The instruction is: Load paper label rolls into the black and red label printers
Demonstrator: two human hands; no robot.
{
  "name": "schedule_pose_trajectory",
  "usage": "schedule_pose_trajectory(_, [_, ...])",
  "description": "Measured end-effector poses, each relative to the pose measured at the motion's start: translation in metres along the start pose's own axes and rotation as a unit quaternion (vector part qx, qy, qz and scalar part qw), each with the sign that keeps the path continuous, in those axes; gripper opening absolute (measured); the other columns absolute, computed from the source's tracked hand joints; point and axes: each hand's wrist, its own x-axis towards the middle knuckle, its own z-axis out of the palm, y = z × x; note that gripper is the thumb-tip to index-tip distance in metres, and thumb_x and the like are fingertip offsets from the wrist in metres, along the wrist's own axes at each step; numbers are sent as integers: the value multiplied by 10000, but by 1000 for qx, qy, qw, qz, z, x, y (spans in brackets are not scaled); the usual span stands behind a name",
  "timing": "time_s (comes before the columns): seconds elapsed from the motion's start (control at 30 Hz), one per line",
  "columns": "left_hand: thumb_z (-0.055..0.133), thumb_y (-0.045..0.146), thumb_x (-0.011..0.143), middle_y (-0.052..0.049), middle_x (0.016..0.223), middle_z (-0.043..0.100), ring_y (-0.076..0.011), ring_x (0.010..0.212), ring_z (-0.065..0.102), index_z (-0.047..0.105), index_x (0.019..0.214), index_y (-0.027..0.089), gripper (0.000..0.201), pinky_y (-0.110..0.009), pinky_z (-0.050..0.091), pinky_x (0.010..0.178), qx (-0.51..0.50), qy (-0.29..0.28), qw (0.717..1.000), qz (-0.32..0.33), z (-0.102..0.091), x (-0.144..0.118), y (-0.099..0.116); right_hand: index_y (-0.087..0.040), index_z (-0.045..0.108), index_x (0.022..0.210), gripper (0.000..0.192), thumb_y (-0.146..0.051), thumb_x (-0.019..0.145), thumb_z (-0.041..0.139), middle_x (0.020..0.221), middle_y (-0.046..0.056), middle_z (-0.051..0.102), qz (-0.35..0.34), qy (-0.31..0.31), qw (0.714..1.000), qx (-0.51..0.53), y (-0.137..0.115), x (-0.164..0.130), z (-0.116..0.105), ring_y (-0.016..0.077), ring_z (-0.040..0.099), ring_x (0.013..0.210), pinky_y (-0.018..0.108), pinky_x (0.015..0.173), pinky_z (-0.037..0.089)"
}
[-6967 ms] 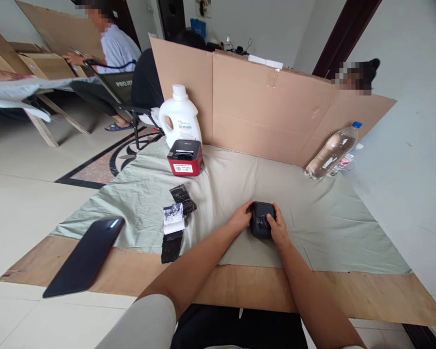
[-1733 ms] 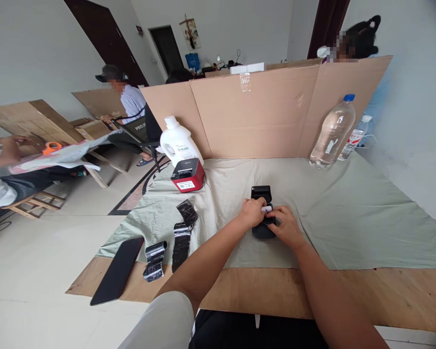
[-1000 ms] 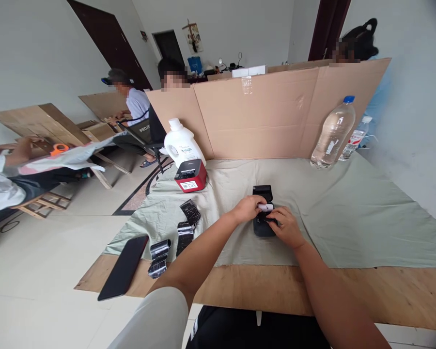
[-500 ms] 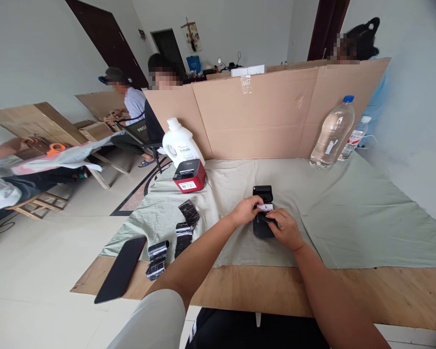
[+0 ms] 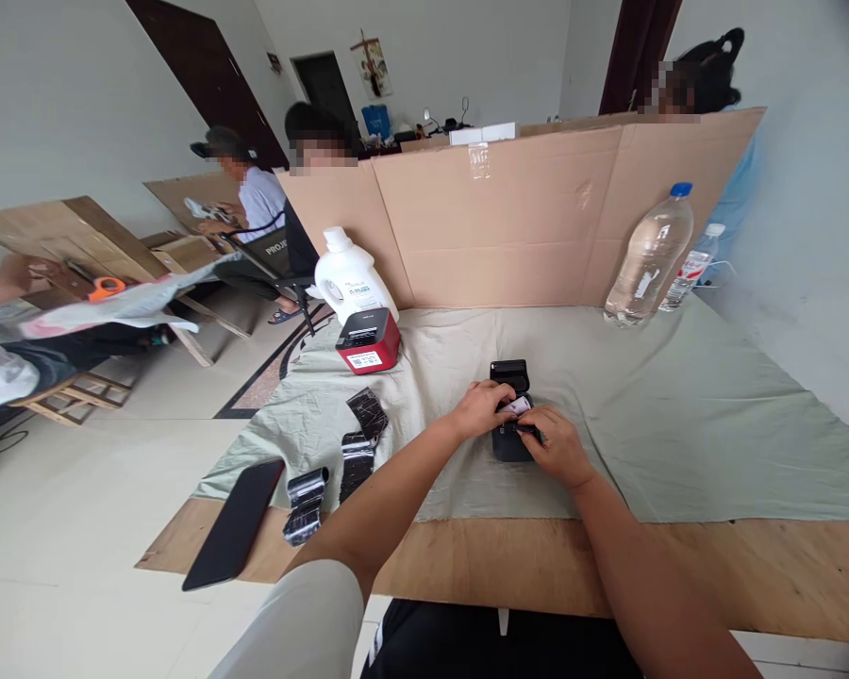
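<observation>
Roll (image 5: 519,405), whitish, pinched by left grip (image 5: 481,410) within rounded black case (image 5: 513,449); right grip (image 5: 561,447) touching, closure unclear.

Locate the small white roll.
In the head view, right of centre, the small white roll is at the opened black device, between the left hand and the right hand.

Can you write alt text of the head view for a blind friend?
A person's left hand is at a white roll in an open black device, the right hand at its side, on a cloth-covered table. Behind stand a red-and-black printer, a white jug and a cardboard screen.
</observation>
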Motion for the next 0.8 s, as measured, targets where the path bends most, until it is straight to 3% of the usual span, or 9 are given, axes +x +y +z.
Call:
schedule_pose_trajectory(0.23, [634, 239, 818, -5, 1058, 707, -196, 1060, 607, 661, 1025, 240, 209, -343, 397, 1003, -20, 56, 998, 18, -4, 7, 7, -228, 629, 943, 132, -191, 888, 515, 891, 61, 696, 13, 41, 999, 0, 0, 0, -2, 222, 633, 874, 389, 794, 537])
schedule_pose_trajectory(0.43, [647, 305, 825, 3, 959, 716, -216, 1035, 605, 666, 982, 241, 170, -373, 401, 992, -2, 23, 999, -24, -5, 2, 9, -226, 640, 909, 132, -177, 870, 524, 858, 59, 697, 1, 23, 1000, 11, -1, 1, -3, 220, 629, 839, 382, 768, 535])
schedule_pose_trajectory(0.8, [629, 275, 842, -60, 1026, 685, -256, 1107, 550, 728, 926, 222, 139, -401, 402, 990, 67, -15, 997, -39, 4, 6, 9, -214, 648, 860, 100, -186, 875, 553, 856, 67, 696, -9, -4, 1000, -13, -1, 1, -2, 216, 618, 832, 375, 753, 537])
